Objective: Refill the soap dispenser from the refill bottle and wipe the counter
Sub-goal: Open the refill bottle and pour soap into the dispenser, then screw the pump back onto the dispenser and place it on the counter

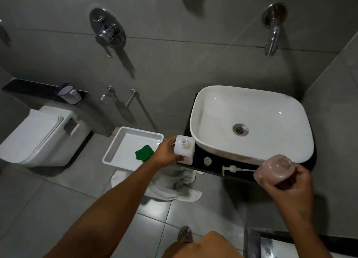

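My left hand (166, 152) grips a white square refill bottle (184, 149) that stands uncapped on the black counter (199, 157), left of the basin. Its round cap (207, 160) lies on the counter beside it. My right hand (286, 182) holds a pinkish translucent soap dispenser bottle (274, 169) at the counter's front edge, its open mouth up. The white pump head (231, 168) with its tube lies flat on the counter between the two bottles. A green cloth (144, 153) sits in a white tray (114, 153) to the left.
A white basin (251, 112) fills most of the counter, with a wall spout (272, 43) above. A toilet (44, 135) stands at the left. A white towel (170, 186) lies on the grey floor tiles under the tray. My foot (185, 233) is below.
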